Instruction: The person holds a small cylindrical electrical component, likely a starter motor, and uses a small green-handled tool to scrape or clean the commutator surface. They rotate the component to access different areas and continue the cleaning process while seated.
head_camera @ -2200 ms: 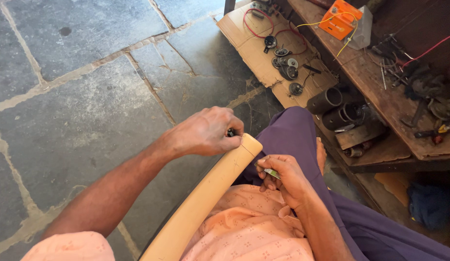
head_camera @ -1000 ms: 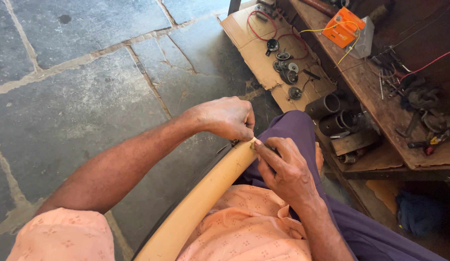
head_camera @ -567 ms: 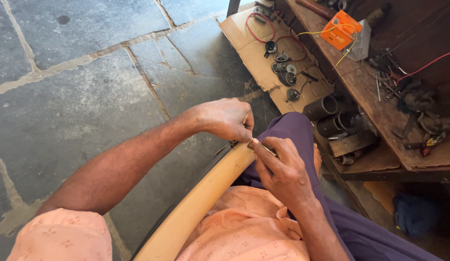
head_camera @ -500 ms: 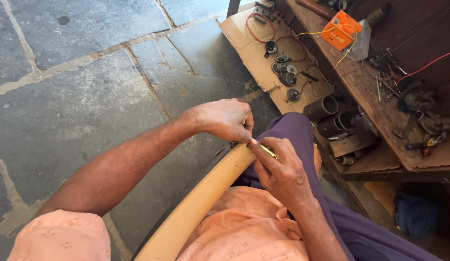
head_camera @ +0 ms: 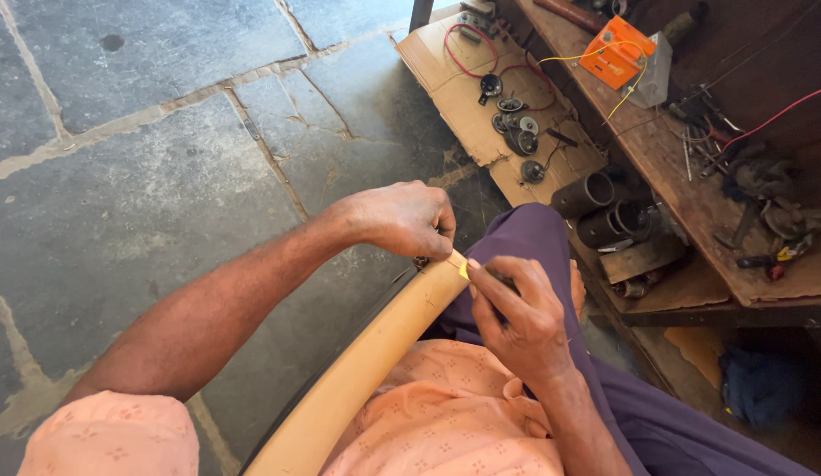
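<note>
Left hand: the left hand [head_camera: 402, 220] is curled into a loose fist at the far end of the chair arm, fingers folded down over a small dark part [head_camera: 421, 261] that shows just below the knuckles; what exactly it pinches is hidden by the fingers.
Right hand: the right hand [head_camera: 516, 313] is closed in a pinch, thumb and fingertips pressed together on a thin tool with a yellow tip [head_camera: 463, 269]; most of the tool is covered by the fingers, so its kind cannot be told.
Meeting point: the yellow tip lies between the two hands, right at the rounded end of the chair arm, touching or almost touching the left hand's fingers.
Chair arm: a tan, curved chair arm [head_camera: 375, 353] runs from the lower left up to the hands, beside the person's lap.
Lap: peach patterned shirt [head_camera: 437, 423] and purple trousers [head_camera: 538, 238] under the right hand.
Floor: grey stone slabs [head_camera: 146, 159] with pale joints.
Cardboard sheet: a cardboard sheet [head_camera: 463, 106] lies on the floor beyond the knee, carrying small round metal parts [head_camera: 516, 132] and red wire [head_camera: 468, 53].
Bench: a low wooden bench [head_camera: 693, 203] at the right; an orange box [head_camera: 615, 60] with yellow wire near its far end, loose tools along its top, dark metal cylinders [head_camera: 604, 207] on the shelf below its near edge.
</note>
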